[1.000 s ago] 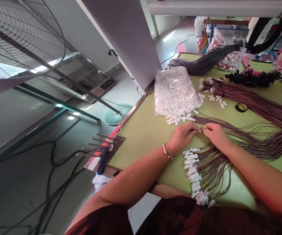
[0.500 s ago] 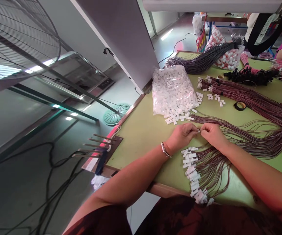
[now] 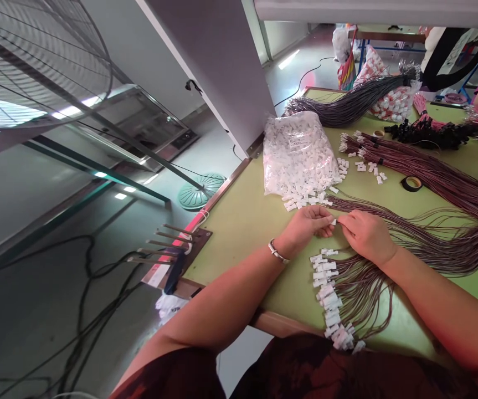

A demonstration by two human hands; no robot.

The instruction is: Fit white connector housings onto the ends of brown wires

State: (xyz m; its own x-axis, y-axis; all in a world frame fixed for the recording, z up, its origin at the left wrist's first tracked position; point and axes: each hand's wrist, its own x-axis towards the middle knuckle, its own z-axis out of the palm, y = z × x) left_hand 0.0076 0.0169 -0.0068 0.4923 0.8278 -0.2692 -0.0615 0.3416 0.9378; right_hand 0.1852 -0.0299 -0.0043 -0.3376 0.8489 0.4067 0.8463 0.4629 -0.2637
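My left hand (image 3: 311,224) pinches a small white plastic connector (image 3: 334,222) between thumb and fingertips. Close against it, my right hand (image 3: 365,233) is closed with thumb and forefinger on a thin brown wire, mostly hidden by the fingers. Below the hands lies a column of white connectors (image 3: 329,299) fitted on brown wires (image 3: 367,293). A long bundle of loose brown wires (image 3: 433,235) runs under my right wrist towards the right. Just beyond my left hand, a clear bag of white connectors (image 3: 299,152) spills some onto the table (image 3: 239,221).
Brown wire bundles (image 3: 430,166), a roll of black tape (image 3: 412,183) and loose white connectors (image 3: 378,172) lie farther back. Behind are dark wires (image 3: 350,102) and a bag of red-and-white parts (image 3: 394,102). A pronged metal rack (image 3: 176,246) stands at the left edge.
My right hand has turned so its back faces up more, and my left fingers have opened out slightly around the white connector. The view has shifted a little.
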